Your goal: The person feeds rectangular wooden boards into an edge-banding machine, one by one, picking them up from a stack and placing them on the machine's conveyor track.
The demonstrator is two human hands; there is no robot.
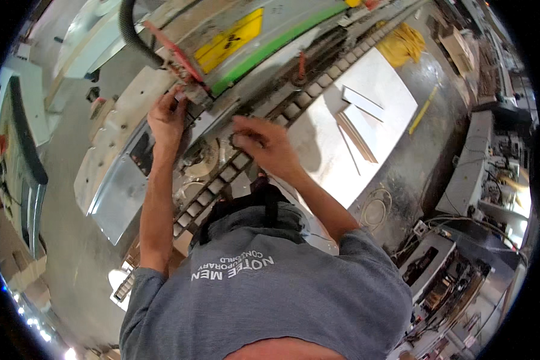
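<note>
My left hand reaches up to the end of a large machine, its fingers pinched together beside a dusty metal part under a red guard piece. What those fingers hold is too small to make out. To the right, my right hand hovers over the machine's near side, fingers loosely bent and apart, with nothing visible in them. Below both hands runs a track of grey blocks. The machine's grey cover carries a green strip and a yellow warning label.
A white panel on the right bears several narrow white strips. Beyond it lies a yellow cloth. A black hose rises at the machine's end. On the left juts a shiny metal plate. Cables and equipment stand at the lower right.
</note>
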